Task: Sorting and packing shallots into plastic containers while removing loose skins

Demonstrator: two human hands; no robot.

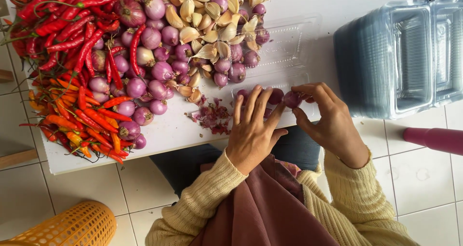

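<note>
Shallot [292, 99] pinched in right hand [328, 125], left hand [253, 130] flat beside

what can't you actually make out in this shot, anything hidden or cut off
- Head view: how many shallots lie in the clear tray; the left hand covers its near end.
- Shallot in the right hand: fingers hide most of it.
- Red chili pile: cut off by the top and left edges.
- Stacked clear containers: cut by the right edge, count unreadable.
- Orange basket: cut by the bottom edge.
</note>
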